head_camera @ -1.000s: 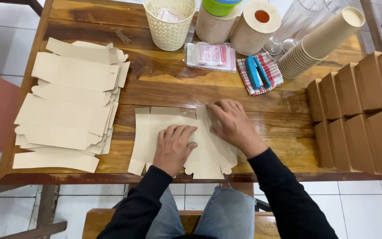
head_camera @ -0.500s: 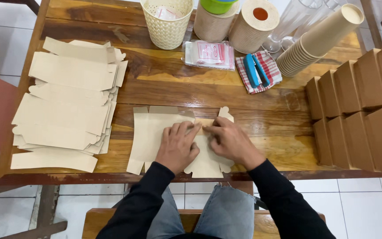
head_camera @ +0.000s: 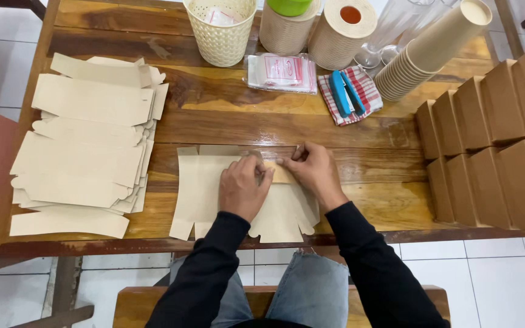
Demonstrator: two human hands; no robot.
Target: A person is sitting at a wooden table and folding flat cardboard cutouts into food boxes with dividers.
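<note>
1. Your left hand (head_camera: 243, 187) presses flat on the cardboard blank (head_camera: 202, 188) at the table's (head_camera: 372, 164) near edge.
2. Your right hand (head_camera: 311, 171) pinches its folded flap.
3. Folded boxes (head_camera: 487, 152) line the right edge.

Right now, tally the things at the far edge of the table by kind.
Woven basket: 1
Paper rolls: 2
Stack of paper cups: 1
Bag of packets: 1
Checked cloth: 1
Blue stapler: 1
Total: 7
</note>
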